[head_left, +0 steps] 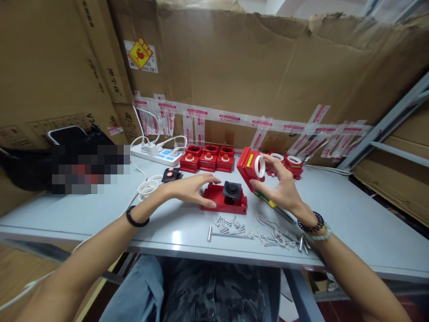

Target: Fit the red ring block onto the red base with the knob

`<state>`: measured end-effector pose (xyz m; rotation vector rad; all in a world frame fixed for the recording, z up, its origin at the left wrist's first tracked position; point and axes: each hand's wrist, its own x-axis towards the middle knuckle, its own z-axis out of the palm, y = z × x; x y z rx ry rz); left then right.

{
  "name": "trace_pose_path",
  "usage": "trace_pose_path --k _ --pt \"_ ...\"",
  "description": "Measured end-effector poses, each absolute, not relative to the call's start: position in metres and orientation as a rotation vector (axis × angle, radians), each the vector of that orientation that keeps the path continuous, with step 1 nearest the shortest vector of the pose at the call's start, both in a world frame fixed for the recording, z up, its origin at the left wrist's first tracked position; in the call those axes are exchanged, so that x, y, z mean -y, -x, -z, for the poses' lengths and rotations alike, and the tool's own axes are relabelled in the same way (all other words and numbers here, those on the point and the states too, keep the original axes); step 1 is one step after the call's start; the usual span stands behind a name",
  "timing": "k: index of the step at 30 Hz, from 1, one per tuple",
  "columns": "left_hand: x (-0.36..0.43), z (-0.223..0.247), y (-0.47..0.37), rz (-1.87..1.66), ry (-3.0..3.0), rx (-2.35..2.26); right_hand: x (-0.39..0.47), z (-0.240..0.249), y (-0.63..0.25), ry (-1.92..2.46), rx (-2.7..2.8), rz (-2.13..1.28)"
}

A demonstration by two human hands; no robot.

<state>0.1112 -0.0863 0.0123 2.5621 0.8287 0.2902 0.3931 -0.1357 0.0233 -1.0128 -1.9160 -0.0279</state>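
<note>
My left hand (192, 191) reaches over the left end of a shallow red plastic housing base (214, 197), thumb and fingers apart at its edges. A square black part with a round top (232, 190) sits on the right side of that base. Above and to the right, my right hand (283, 185) holds a red housing cover (248, 166), tilted, with a white ring and a yellow label on it. A yellow-green screwdriver (266, 198) lies below this hand, partly hidden by it.
Several screws (228, 223), a T-handled tool (231, 235) and white cords (278, 230) lie near the front edge. Behind stand red units with domed buttons (208, 158), white-ringed red covers (294, 167), a power strip (156, 154) and small black parts (170, 174). Cardboard (234, 67) walls the back.
</note>
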Motion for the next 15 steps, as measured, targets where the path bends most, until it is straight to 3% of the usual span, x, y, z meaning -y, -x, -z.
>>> trace_pose_path --k 5,8,15 --pt "0.059 -0.024 -0.073 -0.461 -2.64 -1.053 0.134 -0.024 -0.395 1.021 1.898 0.027" --pt "0.043 -0.022 -0.053 -0.248 -2.566 -1.278 0.133 -0.024 -0.396 1.019 1.899 0.019" --pt "0.045 -0.011 -0.06 -0.064 -2.619 -1.33 0.133 -0.023 -0.394 1.017 1.917 0.023"
